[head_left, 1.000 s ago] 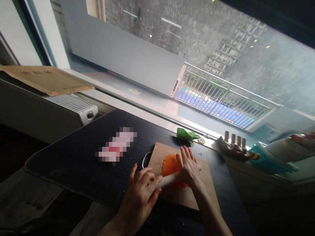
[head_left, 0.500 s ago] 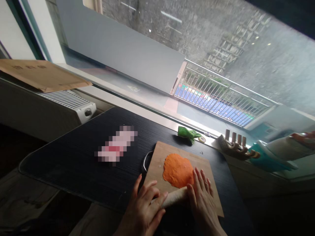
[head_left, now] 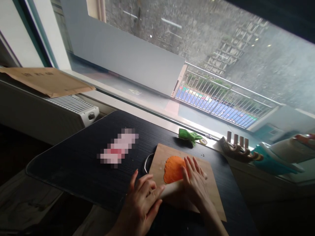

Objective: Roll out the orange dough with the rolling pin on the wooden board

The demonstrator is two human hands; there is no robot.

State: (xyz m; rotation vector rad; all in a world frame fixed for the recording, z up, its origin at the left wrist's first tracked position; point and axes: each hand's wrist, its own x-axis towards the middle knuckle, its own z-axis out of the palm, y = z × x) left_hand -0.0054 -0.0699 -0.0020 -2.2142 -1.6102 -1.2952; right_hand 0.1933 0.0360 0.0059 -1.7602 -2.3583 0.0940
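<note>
A pale rolling pin [head_left: 172,189] lies across the near edge of a flat round of orange dough [head_left: 174,168]. The dough rests on a wooden board [head_left: 210,186] with a metal handle at its left. My left hand [head_left: 142,198] presses on the pin's left end, its fingers spread and half bent. Over the right end lies my right hand [head_left: 195,178], fingers stretched forward and partly over the dough's right side. Both ends of the pin are hidden under my hands.
The board sits on a dark table [head_left: 81,160]. A blurred-out pinkish item [head_left: 119,147] lies left. Behind the board are a green crumpled item [head_left: 188,136], a small round tape-like ring [head_left: 203,141] and a brown rack-like object [head_left: 236,147]. A radiator [head_left: 88,114] carries a brown envelope [head_left: 49,80].
My right hand has moved forward and left over the dough, with the pin's right end. My left hand has shifted slightly up and left. The view has tilted a little.
</note>
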